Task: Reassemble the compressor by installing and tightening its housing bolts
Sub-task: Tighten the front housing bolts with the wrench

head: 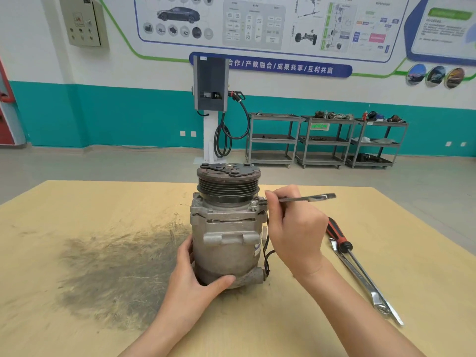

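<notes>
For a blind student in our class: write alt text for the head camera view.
A person's left hand steadies an upright compressor on a wooden table while the right hand works a wrench at a housing bolt under the pulley. A screwdriver and another wrench lie to the right.

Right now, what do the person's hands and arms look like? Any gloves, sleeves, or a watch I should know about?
Both are bare. The left hand and the right hand wear no gloves, and no rings show on the fingers in view. Both forearms are uncovered up to the bottom edge of the picture, so no sleeve, cuff, watch or wristband appears. Nails look short and unpainted.
</notes>
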{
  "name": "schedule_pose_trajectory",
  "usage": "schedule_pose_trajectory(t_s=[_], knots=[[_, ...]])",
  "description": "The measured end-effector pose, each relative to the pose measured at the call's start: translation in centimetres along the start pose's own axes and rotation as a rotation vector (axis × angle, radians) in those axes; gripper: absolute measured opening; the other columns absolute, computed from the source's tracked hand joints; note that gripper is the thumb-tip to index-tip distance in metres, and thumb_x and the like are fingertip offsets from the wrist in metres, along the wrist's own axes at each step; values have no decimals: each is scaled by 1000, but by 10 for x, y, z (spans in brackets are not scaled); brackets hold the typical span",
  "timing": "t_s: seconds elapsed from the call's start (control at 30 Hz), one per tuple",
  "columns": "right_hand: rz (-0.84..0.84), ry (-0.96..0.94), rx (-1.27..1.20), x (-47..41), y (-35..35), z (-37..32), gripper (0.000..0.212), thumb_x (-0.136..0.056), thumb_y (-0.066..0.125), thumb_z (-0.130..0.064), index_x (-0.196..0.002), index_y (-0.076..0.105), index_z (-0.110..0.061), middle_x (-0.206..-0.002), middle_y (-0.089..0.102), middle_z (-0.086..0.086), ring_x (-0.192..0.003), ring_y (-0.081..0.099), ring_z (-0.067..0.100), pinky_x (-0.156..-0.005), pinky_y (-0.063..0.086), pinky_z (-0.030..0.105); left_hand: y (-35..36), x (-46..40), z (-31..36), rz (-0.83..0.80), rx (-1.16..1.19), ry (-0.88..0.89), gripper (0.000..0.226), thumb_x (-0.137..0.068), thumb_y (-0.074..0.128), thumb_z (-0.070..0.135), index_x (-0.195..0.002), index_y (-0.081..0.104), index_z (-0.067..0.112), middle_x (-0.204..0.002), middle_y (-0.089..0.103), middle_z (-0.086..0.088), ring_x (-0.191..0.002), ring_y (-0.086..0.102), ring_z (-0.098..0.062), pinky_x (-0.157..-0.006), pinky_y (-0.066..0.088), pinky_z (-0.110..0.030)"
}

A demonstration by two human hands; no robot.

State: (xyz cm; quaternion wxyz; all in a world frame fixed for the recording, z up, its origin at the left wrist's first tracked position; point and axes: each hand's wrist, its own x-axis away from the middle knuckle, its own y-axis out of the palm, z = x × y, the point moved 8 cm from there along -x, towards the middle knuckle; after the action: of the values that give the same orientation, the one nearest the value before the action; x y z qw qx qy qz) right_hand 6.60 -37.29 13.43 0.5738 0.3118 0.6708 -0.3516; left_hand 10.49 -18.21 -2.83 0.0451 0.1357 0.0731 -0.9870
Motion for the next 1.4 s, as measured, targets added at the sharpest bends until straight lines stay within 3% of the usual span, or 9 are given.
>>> schedule_pose_trajectory(t_s=[0.13, 0.23, 0.37, 0.53, 0.87, 1.03, 1.13, 1.27, 1.4], knots=[[2, 166, -219, -9, -1, 4, 38, -102, 40, -32, -80, 57, -7, -48, 43, -5, -37, 36, 11, -35, 30, 29, 1, 0, 1, -27, 43, -14, 107, -57, 90, 33, -141, 24, 42, -126, 44, 35, -110, 42, 26, -93, 38, -14], [-83, 461, -555, -9, 11, 20, 27, -101, 38, -27, -79, 49, -18, -47, 45, 1, -39, 41, 15, -38, 35, 35, 2, 1, 1, -31, 52, -17, 105, -55, 90, 36, -136, 24, 48, -124, 44, 37, -107, 43, 28, -86, 40, -10], [-227, 925, -943, 5, 38, 41, 36, -106, 31, -21, -76, 49, -13, -44, 44, -1, -38, 37, 13, -38, 31, 21, 2, 1, 1, -28, 65, -19, 103, -58, 90, 31, -134, 23, 50, -121, 43, 38, -105, 45, 28, -85, 40, -8], [-321, 1170, -1199, 17, 54, 48, 33, -106, 32, -23, -80, 47, -10, -41, 40, 1, -32, 26, 10, -34, 23, 18, 3, 1, 3, -35, 68, -24, 104, -57, 90, 33, -134, 23, 51, -121, 43, 40, -108, 45, 25, -91, 39, -13], [-571, 1207, -1184, 27, 66, 44, 29, -104, 37, -26, -85, 51, -10, -42, 42, 1, -30, 29, 10, -36, 17, 20, 1, 0, -1, -17, 33, -18, 99, -56, 90, 35, -128, 24, 54, -113, 45, 51, -112, 44, 23, -87, 38, -9], [-599, 1206, -1181, 27, 68, 48, 29, -104, 37, -29, -85, 50, -11, -44, 44, 1, -30, 33, 11, -37, 18, 22, 1, 0, 0, -24, 41, -19, 101, -55, 90, 37, -131, 25, 51, -115, 45, 49, -113, 45, 21, -93, 39, -13], [-618, 1213, -1196, 27, 70, 48, 29, -105, 36, -28, -86, 49, -10, -43, 44, 2, -29, 32, 11, -33, 23, 18, 1, 1, 2, -23, 27, -11, 99, -60, 90, 31, -130, 24, 51, -110, 43, 55, -109, 45, 25, -86, 40, -8], [-685, 1236, -1204, 25, 73, 50, 30, -105, 34, -26, -87, 50, -8, -42, 41, 1, -29, 29, 11, -31, 22, 17, 1, 1, 2, -12, 35, -12, 99, -60, 90, 28, -131, 24, 50, -117, 45, 46, -109, 45, 25, -86, 41, -9], [-786, 1248, -1182, 22, 79, 50, 30, -106, 33, -25, -89, 50, -7, -41, 36, -2, -29, 27, 9, -33, 17, 19, 1, 1, 1, -20, 45, -13, 100, -59, 90, 29, -130, 24, 52, -119, 44, 41, -105, 45, 28, -77, 41, 0]])
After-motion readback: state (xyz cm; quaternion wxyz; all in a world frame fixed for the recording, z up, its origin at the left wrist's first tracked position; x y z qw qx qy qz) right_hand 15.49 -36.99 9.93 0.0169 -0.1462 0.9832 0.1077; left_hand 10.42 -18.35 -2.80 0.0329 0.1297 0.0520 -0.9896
